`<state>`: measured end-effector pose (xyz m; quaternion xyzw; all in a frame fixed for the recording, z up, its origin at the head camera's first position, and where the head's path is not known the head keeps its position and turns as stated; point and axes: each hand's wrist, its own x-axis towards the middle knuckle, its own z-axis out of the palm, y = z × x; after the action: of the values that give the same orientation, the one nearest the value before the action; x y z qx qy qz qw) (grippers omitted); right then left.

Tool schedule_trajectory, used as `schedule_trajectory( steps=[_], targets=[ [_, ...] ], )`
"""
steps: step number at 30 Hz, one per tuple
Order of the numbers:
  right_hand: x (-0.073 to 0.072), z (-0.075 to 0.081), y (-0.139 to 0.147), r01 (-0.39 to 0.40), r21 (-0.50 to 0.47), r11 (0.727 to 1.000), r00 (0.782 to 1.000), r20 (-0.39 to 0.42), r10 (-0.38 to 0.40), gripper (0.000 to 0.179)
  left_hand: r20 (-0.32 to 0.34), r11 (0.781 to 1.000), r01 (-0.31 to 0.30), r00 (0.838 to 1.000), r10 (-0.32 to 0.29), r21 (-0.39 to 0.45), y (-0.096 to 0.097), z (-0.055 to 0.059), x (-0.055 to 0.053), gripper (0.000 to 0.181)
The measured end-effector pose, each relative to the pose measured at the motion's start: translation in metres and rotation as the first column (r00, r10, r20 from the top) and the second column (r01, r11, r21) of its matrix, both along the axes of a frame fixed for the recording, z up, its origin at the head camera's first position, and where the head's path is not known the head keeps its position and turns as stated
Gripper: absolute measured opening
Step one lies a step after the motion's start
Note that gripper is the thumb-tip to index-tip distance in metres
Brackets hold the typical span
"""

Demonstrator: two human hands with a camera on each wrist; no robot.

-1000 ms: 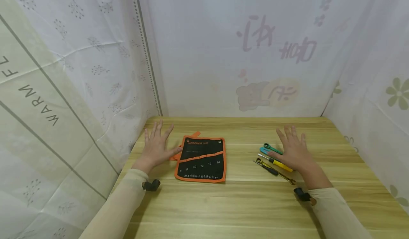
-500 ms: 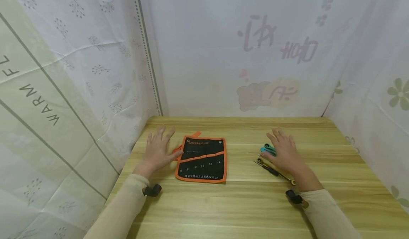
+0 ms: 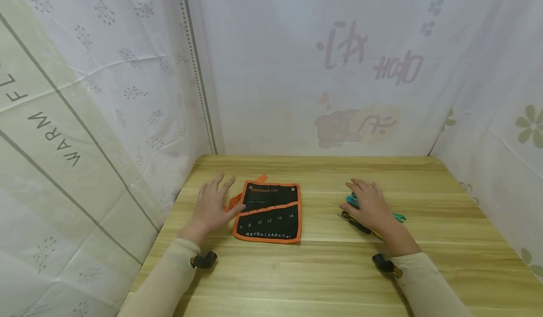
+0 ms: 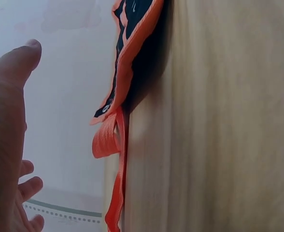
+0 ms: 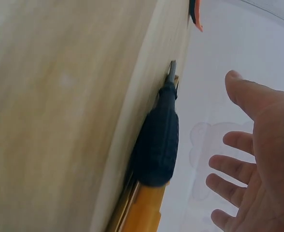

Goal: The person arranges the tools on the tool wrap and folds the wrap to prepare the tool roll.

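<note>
My left hand (image 3: 210,208) hovers with fingers spread at the left edge of a black tool pouch (image 3: 267,223) with orange trim and numbered pockets. Its thumb overlaps that edge in the head view; the left wrist view shows the hand (image 4: 7,125) apart from the pouch's orange strap (image 4: 114,183). Over a group of hand tools is my right hand (image 3: 368,208), fingers loosely bent and holding nothing. Partly hidden beneath it lie a teal tool (image 3: 352,201), a green wrench (image 3: 399,217) and a gold wrench (image 3: 375,234). A black-handled screwdriver (image 5: 156,145) lies in front in the right wrist view.
Everything lies on a wood-grain table (image 3: 271,284). Printed white curtains (image 3: 271,95) hang behind it and on both sides. A small black device (image 3: 204,260) is strapped at the left wrist, another (image 3: 383,263) at the right.
My right hand has moved left and lower over the tools, its fingers bending more. My left hand has shifted slightly right and towards me. Pouch and tools have stayed in place.
</note>
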<state>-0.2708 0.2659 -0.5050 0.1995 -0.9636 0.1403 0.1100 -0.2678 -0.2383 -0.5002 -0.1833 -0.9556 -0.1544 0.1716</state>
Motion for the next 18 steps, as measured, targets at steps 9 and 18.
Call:
schedule_trajectory(
  steps=[9,18],
  targets=[
    [-0.002,0.001,-0.013,-0.038,-0.013,0.999,0.999,0.0,0.038,0.062,-0.008,0.999,0.017,1.0,-0.017,0.04,0.005,-0.005,0.012,0.084],
    [-0.007,0.006,-0.034,-0.078,-0.026,0.997,0.997,-0.014,0.078,0.046,-0.006,0.998,0.022,1.0,-0.021,0.053,0.011,-0.009,0.022,0.069]
  ],
)
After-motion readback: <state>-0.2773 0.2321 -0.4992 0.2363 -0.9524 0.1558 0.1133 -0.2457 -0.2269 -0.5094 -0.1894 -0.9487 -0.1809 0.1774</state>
